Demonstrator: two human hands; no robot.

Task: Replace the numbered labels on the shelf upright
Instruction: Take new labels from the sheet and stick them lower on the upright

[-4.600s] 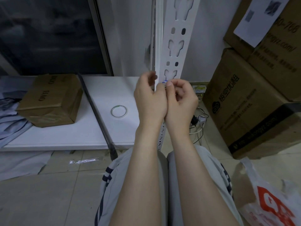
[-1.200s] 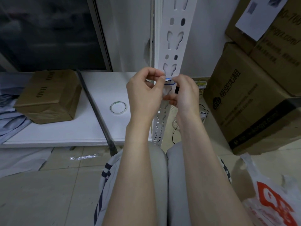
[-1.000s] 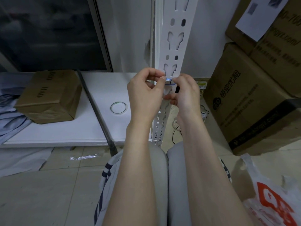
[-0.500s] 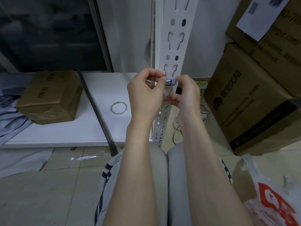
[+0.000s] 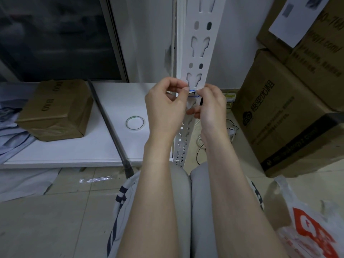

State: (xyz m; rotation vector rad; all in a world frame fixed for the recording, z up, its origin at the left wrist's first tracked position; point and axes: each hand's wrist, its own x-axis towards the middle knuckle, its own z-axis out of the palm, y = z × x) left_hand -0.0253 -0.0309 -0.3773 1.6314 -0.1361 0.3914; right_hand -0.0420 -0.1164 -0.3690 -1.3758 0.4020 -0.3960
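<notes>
Because the label [image 5: 192,94] is small and has to sit square on the narrow face of the shelf upright [image 5: 202,43], you hold it from both ends at once. Your left hand [image 5: 165,108] pinches its left edge between thumb and forefinger, the other fingers curled in. Your right hand [image 5: 212,108] closes thumb and forefinger on its right edge, the rest of that hand folded below. Neither hand has anything else that I can make out.

The label lies flat against the front of the upright, just below a keyhole slot, with a blue border and a handwritten mark too small to read. Whether it is already stuck down or only held against the metal, I cannot tell.

You sit with your knees on either side of the upright's foot, which brings this low stretch within easy reach of both hands. The tape roll [image 5: 135,122] lies to the left of the upright on the white board [image 5: 74,151], near enough to reach, probably for fixing the label. The cardboard cartons [image 5: 279,118] stand to the right of the upright, well apart from your work.

I judge you are in the placing step: the next move calls for pressing evenly from the middle outward, since a skewed pinch could crease it.
</notes>
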